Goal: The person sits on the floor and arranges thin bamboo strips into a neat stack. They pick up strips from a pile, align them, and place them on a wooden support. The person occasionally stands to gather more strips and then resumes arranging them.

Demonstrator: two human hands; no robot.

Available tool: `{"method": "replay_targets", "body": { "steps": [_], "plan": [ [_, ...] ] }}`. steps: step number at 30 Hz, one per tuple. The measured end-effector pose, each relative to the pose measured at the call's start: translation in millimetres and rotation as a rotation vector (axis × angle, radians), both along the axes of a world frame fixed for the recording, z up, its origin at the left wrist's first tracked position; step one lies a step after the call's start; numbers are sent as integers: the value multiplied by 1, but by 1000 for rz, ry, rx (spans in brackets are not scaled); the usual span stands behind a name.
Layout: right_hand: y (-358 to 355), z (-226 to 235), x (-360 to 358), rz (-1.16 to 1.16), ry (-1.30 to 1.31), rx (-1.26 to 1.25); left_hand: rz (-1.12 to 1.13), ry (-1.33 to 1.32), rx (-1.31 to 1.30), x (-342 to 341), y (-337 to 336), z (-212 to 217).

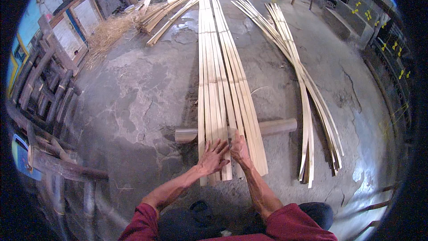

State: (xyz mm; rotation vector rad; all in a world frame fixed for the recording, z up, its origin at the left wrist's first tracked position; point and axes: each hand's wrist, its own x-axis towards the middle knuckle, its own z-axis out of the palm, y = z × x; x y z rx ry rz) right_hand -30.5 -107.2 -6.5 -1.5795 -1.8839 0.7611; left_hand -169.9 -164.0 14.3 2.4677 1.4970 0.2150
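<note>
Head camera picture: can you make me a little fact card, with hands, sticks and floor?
Left hand: fingers spread on the middle strips
Right hand: fingers curled at the same strips; exact grip unclear
Under middle strips: brown round pole, lying crosswise
Right side: crossed bunch of strips
Far left: more strips beside a straw-coloured heap
Floor: grey, patchy, cracked

Pale strips (214, 102) | long, flat, dk x-bands | side-by-side, gap btwn 2 grps | nr ends across pole (281, 126)

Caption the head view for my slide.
Left hand spread on long pale strips laid across a round pole, right hand curled alongside, above a grey floor.
</note>
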Motion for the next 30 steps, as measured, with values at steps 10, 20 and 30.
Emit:
{"method": "replay_targets", "body": {
  "steps": [10,20,30],
  "plan": [
    [2,26,1,36,-165,-70,-106,-70,-199,-17,49,39],
    [-4,47,11,-155,-360,5,-6,235,-248,15,108,32],
    [31,34,10,-79,-17,13,50,168,-48,15,92,-15]
  ]
}}
